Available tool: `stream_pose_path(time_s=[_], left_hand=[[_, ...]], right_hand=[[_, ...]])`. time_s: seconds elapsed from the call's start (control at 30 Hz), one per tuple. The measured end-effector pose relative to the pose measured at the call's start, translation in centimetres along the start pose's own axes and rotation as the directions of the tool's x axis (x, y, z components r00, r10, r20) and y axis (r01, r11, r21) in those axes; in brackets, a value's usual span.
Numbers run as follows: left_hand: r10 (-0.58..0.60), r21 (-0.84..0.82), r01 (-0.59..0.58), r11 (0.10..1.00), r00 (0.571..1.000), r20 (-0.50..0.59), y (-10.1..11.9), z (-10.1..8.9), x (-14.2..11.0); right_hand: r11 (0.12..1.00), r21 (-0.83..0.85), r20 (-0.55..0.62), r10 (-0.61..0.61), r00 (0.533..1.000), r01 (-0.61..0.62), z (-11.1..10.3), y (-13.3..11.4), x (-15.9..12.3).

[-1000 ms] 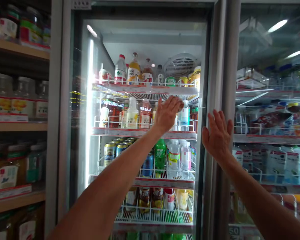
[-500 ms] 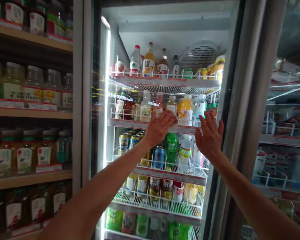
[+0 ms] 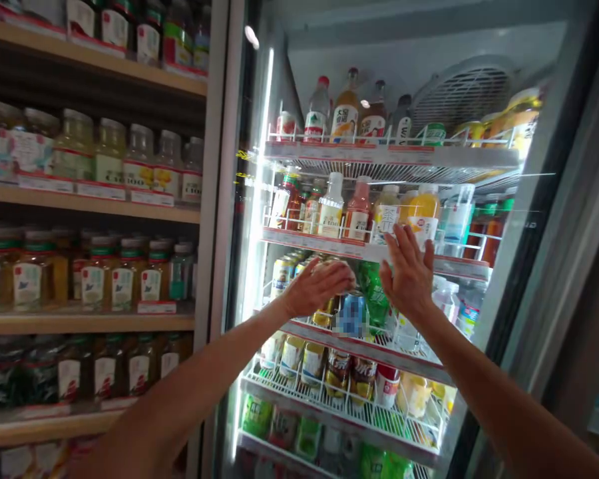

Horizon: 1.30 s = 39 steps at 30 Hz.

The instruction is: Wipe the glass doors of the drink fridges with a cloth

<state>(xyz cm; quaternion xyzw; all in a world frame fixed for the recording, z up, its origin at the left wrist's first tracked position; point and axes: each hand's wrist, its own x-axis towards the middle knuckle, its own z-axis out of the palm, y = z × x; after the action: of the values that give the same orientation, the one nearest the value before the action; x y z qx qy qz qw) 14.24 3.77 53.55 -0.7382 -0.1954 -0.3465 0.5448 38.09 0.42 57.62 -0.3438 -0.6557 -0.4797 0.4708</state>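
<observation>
My left hand (image 3: 319,287) is stretched out flat in front of the cooler's glass door, level with the cans on the third shelf. Its fingers point right, and a pale patch by the fingertips is too blurred to tell apart from a reflection. My right hand (image 3: 408,274) is raised with fingers spread, in front of a juice bottle (image 3: 423,211) on the second shelf; nothing is in it. Whether either palm touches the glass cannot be made out. Behind the hands are a green bottle (image 3: 372,293) and a blue can (image 3: 352,314).
Wooden shelves (image 3: 90,324) with rows of bottled drinks stand at the left. A metal frame post (image 3: 217,199) separates them from the lit cooler. More bottles line the upper cooler shelf (image 3: 379,152), below a round fan grille (image 3: 466,96). The dark door edge (image 3: 524,266) runs down the right.
My view has turned left and closer to the cooler. My left hand has dropped from the second shelf to the third; my right hand has moved from the door frame to before the bottles.
</observation>
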Motion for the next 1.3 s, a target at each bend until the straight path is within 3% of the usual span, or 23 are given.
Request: stream_pose_path(time_s=[0.07, 0.13, 0.2, 0.23, 0.27, 0.3, 0.43, 0.5, 0.57, 0.67, 0.7, 0.73, 0.77, 0.83, 0.9, 0.97, 1.0, 1.03, 1.13, 1.17, 1.2, 1.23, 1.3], left_hand=[[-0.020, -0.007, 0.020, 1.000, 1.000, 0.021, -1.0, -0.2, -1.1], [-0.300, 0.044, 0.301, 0.953, 0.953, -0.033, -3.6, -0.6, -1.8], [-0.612, 0.078, 0.628, 0.774, 0.775, -0.157, -6.1, -1.0, -2.3], [-0.702, 0.076, 0.729, 0.681, 0.679, -0.214, -6.8, -1.1, -2.5], [-0.740, 0.073, 0.774, 0.629, 0.625, -0.249, -6.9, -1.0, -2.6], [-0.730, 0.078, 0.766, 0.638, 0.634, -0.255, -6.4, -1.0, -2.8], [-0.325, 0.090, 0.333, 0.938, 0.941, -0.096, -2.8, -0.4, -4.0], [-0.239, 0.074, 0.243, 0.967, 0.969, -0.060, -2.8, -0.4, -4.8], [-0.452, 0.083, 0.463, 0.882, 0.883, -0.125, -4.5, -0.5, -5.8], [-0.790, 0.031, 0.821, 0.570, 0.559, -0.251, -6.8, -0.6, -6.7], [-0.824, 0.013, 0.855, 0.518, 0.503, -0.262, -6.7, -0.6, -6.7], [-0.820, 0.006, 0.850, 0.527, 0.510, -0.260, -5.9, -0.4, -6.6], [-0.781, 0.011, 0.808, 0.589, 0.572, -0.249, -4.7, -0.2, -6.4], [-0.617, 0.031, 0.637, 0.770, 0.757, -0.216, -1.5, 0.1, -5.8], [-0.426, 0.035, 0.437, 0.899, 0.889, -0.168, 0.9, 0.4, -5.4], [-0.367, 0.033, 0.374, 0.927, 0.920, -0.135, 1.3, 0.4, -5.6], [-0.423, 0.035, 0.432, 0.901, 0.894, -0.145, 0.7, 0.4, -5.8], [-0.532, 0.035, 0.545, 0.837, 0.828, -0.178, -0.1, 0.3, -6.1], [-0.854, -0.018, 0.889, 0.458, 0.434, -0.287, -1.8, 0.4, -6.4], [-0.890, -0.029, 0.924, 0.382, 0.359, -0.280, -1.4, 0.5, -6.1], [-0.896, -0.025, 0.922, 0.386, 0.368, -0.247, -0.3, 0.7, -5.7], [-0.869, -0.010, 0.883, 0.469, 0.460, -0.182, 1.3, 0.9, -5.2], [-0.692, 0.005, 0.693, 0.721, 0.720, -0.056, 5.1, 1.2, -3.9]], right_hand=[[1.000, 0.009, 0.002, -0.002, 1.000, 0.002, 0.6, -0.8, 0.2], [1.000, 0.016, -0.005, -0.001, 1.000, 0.001, 0.9, -1.3, 0.5], [1.000, 0.015, -0.017, -0.007, 1.000, 0.007, 1.1, -1.7, 0.7], [1.000, 0.011, -0.022, -0.013, 1.000, 0.014, 1.3, -1.9, 0.7], [1.000, 0.009, -0.022, -0.022, 1.000, 0.022, 1.4, -2.1, 0.7], [0.999, 0.007, -0.017, -0.031, 0.999, 0.031, 1.5, -2.4, 0.6], [0.997, 0.011, 0.020, -0.071, 0.997, 0.070, 2.2, -3.6, 0.1], [0.997, 0.013, 0.023, -0.080, 0.997, 0.079, 2.3, -4.0, 0.0], [0.997, 0.015, 0.016, -0.081, 0.997, 0.081, 2.3, -4.1, 0.0], [0.995, 0.021, 0.006, -0.094, 0.996, 0.094, 2.0, -4.0, 0.1], [0.995, 0.025, 0.007, -0.101, 0.995, 0.101, 2.0, -4.0, 0.1], [0.994, 0.031, 0.011, -0.108, 0.994, 0.108, 2.0, -4.1, 0.1], [0.993, 0.037, 0.017, -0.113, 0.993, 0.113, 2.1, -4.4, 0.1], [0.991, 0.048, 0.026, -0.124, 0.992, 0.122, 2.3, -5.1, 0.0], [0.988, 0.057, 0.025, -0.147, 0.989, 0.146, 2.4, -5.9, -0.1], [0.981, 0.063, 0.025, -0.185, 0.983, 0.183, 2.3, -6.5, -0.3], [0.978, 0.066, 0.028, -0.201, 0.979, 0.199, 2.1, -6.5, -0.4], [0.976, 0.066, 0.033, -0.210, 0.977, 0.208, 1.9, -6.3, -0.6], [0.980, 0.052, 0.031, -0.194, 0.981, 0.192, 1.1, -5.0, -1.3], [0.982, 0.047, 0.023, -0.183, 0.983, 0.182, 1.0, -4.5, -1.7], [0.983, 0.045, 0.013, -0.177, 0.984, 0.176, 0.9, -4.0, -2.1], [0.984, 0.047, 0.008, -0.175, 0.985, 0.174, 0.9, -3.8, -2.5], [0.982, 0.071, 0.005, -0.174, 0.985, 0.173, 1.1, -3.5, -3.3]])
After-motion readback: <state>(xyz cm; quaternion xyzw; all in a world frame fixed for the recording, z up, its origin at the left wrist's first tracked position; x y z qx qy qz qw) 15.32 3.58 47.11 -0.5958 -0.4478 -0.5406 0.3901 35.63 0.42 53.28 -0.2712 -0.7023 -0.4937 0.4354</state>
